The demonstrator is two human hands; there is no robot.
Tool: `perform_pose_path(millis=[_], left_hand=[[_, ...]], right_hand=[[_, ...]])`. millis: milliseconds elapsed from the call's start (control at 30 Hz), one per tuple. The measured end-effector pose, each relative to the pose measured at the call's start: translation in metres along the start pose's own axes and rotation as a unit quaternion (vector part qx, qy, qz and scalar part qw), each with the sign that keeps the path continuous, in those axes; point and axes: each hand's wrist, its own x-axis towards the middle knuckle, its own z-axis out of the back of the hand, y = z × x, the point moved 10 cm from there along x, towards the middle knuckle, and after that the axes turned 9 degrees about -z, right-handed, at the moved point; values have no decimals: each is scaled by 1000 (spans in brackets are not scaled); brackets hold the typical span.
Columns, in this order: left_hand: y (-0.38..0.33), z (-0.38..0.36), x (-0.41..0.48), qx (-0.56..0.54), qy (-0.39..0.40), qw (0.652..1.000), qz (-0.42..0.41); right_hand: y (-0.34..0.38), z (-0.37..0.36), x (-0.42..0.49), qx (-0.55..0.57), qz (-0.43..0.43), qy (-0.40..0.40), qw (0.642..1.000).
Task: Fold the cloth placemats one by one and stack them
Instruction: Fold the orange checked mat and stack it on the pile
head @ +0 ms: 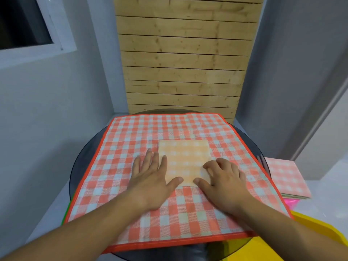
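You are looking at an evenly, softly lit scene: the light is diffuse and seems to come from above, so your left hand [150, 178] and right hand [224, 178] cast only faint, short shadows on the checked cloth [188, 127], while the window [24, 21] at upper left is dark. The wide lens bows the wooden slat wall [184, 59] and the grey walls [293, 72] outward toward the edges. Focus is slightly soft throughout, the folded stack [286, 178] at the right edge is smeared, and a pale sheen lies on the dark surface [188, 251].
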Motion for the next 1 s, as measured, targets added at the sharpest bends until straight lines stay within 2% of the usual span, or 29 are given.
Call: perform_pose_path(millis=[133, 433, 633, 700, 767, 833, 900, 1000], left_hand=[[6, 1, -2, 27, 14, 999, -25], [13, 1, -13, -11, 41, 997, -61], [14, 2, -16, -39, 35, 996, -71], [15, 11, -17, -53, 0, 996, -71], [16, 28, -17, -96, -75, 991, -55], [20, 42, -11, -202, -131, 970, -19], [25, 48, -3, -329, -150, 932, 30], [31, 50, 2, -415, -145, 894, 92]], right_hand=[[-11, 2, 2, -1, 29, 26, 999], [-20, 1, -1, 4, 52, 117, 992], [-19, 2, -2, -4, 57, 142, 988], [-19, 3, -3, -7, 53, 141, 989], [-17, 8, -3, 17, 37, 134, 990], [-15, 22, 1, 96, 4, 107, 990], [-14, 38, 7, 159, -33, 59, 985], [-16, 49, 14, 202, -103, 44, 973]])
